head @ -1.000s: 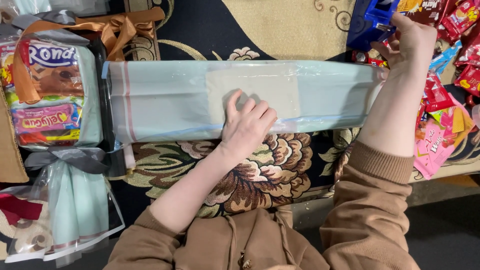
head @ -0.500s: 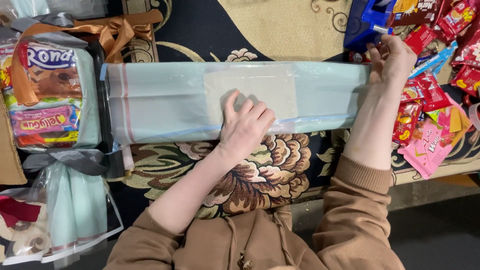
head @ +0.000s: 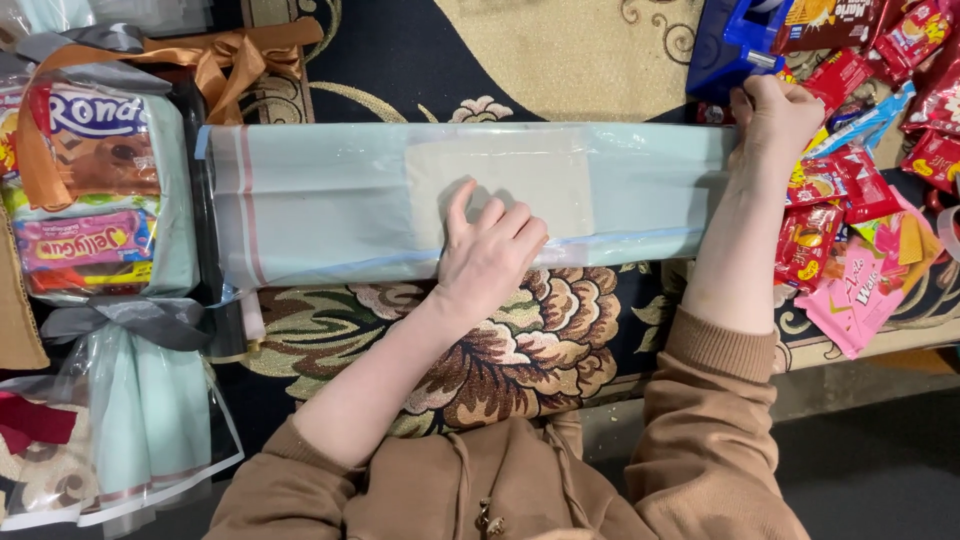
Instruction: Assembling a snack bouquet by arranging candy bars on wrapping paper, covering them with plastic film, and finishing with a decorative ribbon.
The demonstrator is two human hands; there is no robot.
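Pale-green wrapped bundle [head: 330,200] lies lengthwise left-to-right on the carpet [head: 520,350]; left hand [head: 488,255] presses flat mid-length, right hand [head: 775,115] pinches its right end.

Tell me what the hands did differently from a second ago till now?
The right hand came down from the blue tape dispenser and snack packets to the right end of the pale green wrapped bundle, which it now grips. The left hand stayed flat on the middle of the bundle. The bundle and the gift pack with the orange ribbon did not move.
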